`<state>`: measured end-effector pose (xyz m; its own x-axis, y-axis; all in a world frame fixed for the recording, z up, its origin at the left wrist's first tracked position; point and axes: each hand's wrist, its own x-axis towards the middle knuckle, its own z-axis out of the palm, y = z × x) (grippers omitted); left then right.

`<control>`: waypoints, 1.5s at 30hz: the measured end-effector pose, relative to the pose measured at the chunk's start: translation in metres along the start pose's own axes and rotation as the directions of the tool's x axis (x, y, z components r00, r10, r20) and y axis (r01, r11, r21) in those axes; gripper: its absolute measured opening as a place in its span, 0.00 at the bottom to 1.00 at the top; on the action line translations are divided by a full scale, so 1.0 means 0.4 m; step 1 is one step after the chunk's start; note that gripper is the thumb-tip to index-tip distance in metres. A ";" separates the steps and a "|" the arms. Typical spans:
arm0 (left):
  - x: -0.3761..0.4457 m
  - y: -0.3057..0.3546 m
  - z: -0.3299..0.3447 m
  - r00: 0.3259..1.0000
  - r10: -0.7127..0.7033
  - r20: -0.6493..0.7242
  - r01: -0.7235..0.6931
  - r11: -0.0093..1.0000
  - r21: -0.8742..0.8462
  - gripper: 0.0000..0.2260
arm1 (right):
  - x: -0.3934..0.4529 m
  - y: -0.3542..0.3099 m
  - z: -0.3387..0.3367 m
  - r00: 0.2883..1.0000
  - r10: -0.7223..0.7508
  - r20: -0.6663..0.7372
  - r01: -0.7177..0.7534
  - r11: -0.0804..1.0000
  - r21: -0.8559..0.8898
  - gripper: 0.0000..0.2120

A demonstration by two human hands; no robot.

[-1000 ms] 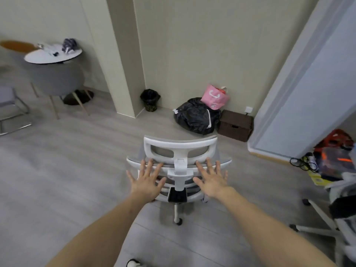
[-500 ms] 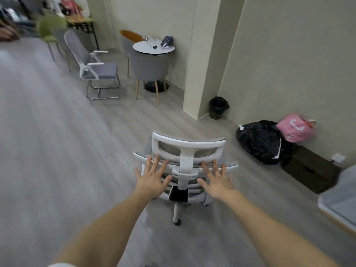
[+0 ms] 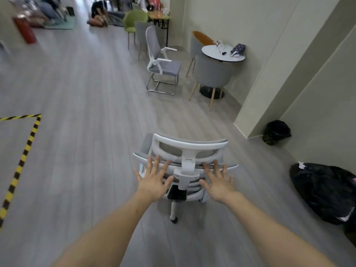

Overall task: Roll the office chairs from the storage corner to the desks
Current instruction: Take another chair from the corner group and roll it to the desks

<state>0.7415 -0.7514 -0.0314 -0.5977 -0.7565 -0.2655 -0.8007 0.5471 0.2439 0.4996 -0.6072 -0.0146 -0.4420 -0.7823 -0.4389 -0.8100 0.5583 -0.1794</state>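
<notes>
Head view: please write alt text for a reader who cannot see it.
Two open hands, left hand and right hand, press flat on the back of a white office chair on grey floor. A round table stands ahead, right.

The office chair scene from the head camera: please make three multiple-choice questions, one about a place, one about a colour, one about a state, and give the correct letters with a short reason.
1. Where is the small black bin?
A. On the floor beside the wall corner, right of the chair
B. On the round table
C. Inside the taped area

2. Which colours has the floor tape on the left?
A. Red and white
B. Yellow and black
C. Blue only

3. How do the hands meet the office chair?
A. Both curl round the armrests
B. One hand only touches it
C. Both press flat on its back, fingers straight and spread

Answers:
1 A: the bin stands on the floor at the foot of the wall corner.
2 B: the tape shows yellow and black stripes.
3 C: the left hand and the right hand lie open against the backrest, either side of the white spine.
</notes>
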 end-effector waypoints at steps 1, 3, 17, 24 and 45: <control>0.006 -0.034 -0.014 1.000 -0.025 0.001 0.025 1.000 -0.015 0.29 | 0.026 -0.036 -0.008 1.000 -0.022 0.005 0.022 1.000 -0.008 0.34; 0.019 -0.098 -0.043 0.997 -0.076 0.001 0.076 0.995 -0.057 0.29 | 0.076 -0.108 -0.026 0.998 -0.059 0.010 0.060 0.998 -0.032 0.34; 0.116 -0.628 -0.196 0.912 -0.410 -0.033 0.400 0.902 -0.161 0.29 | 0.455 -0.718 -0.089 0.907 -0.409 0.098 0.420 0.897 -0.136 0.32; 0.143 -0.922 -0.301 0.797 -0.604 -0.008 0.590 0.781 -0.206 0.30 | 0.647 -1.099 -0.102 0.801 -0.571 0.180 0.597 0.784 -0.170 0.31; -0.060 -1.835 -0.502 0.399 -0.912 0.099 0.875 0.346 -0.338 0.31 | 0.816 -2.365 0.057 0.422 -0.808 0.412 0.903 0.337 -0.265 0.30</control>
<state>1.3515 -1.2067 -0.0169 0.4877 -0.7651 -0.4204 -0.7872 -0.5936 0.1670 1.1303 -1.3843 -0.0080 0.6262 -0.6675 -0.4029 -0.7745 -0.5919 -0.2232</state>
